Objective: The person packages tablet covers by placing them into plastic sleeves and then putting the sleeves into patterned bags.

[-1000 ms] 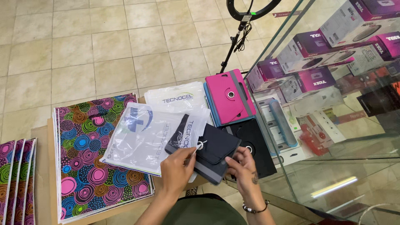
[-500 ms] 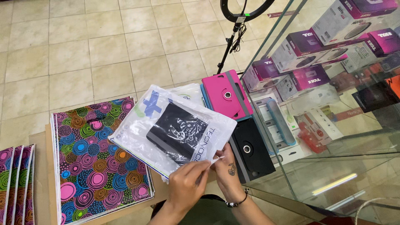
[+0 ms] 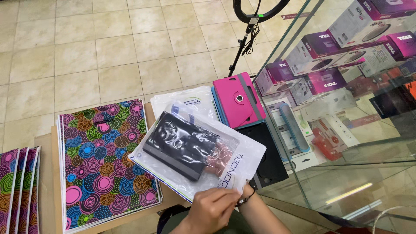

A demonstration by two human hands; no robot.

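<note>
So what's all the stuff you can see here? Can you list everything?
Clear plastic bag: one, see-through with white, middle of the table.
Black tablet case: one, inside the bag.
Pink tablet case: one, behind the bag.
Black case: one, beside the glass, partly under the bag.
Patterned bags: a stack, multicoloured circles, left; more at the far left edge.
Ring light stand: one, black, on the tiled floor.
Glass display case: one, right, holding purple and white boxes.
Left hand: pinching the bag's opening.
Right hand: inside the bag, at the black tablet case.
</note>
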